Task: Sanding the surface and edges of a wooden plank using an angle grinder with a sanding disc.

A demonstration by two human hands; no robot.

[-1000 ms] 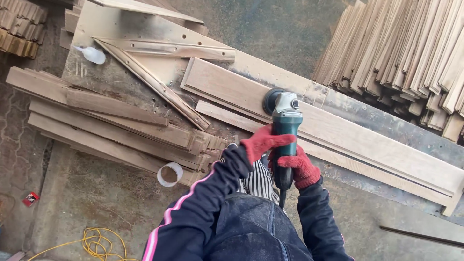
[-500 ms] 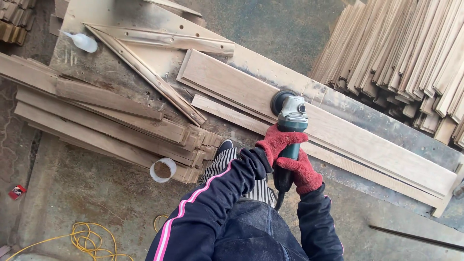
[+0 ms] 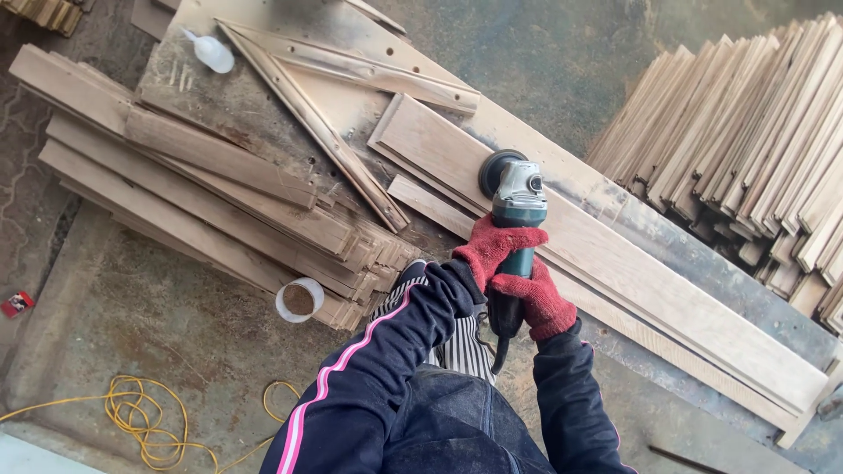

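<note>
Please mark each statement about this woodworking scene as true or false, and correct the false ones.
1. Both hands wear red gloves. True: the left hand and the right hand grip the green angle grinder.
2. The grinder's disc rests on a metal pipe. False: it rests on a long wooden board.
3. A yellow cable lies on the floor. True.
4. The white plastic bottle stands beside the person's foot. False: it lies at the far end of the worktop.

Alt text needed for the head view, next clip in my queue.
Both red-gloved hands, left hand ahead of right hand, grip a green angle grinder whose disc rests on a long pale wooden board lying on a dusty workbench.
</note>
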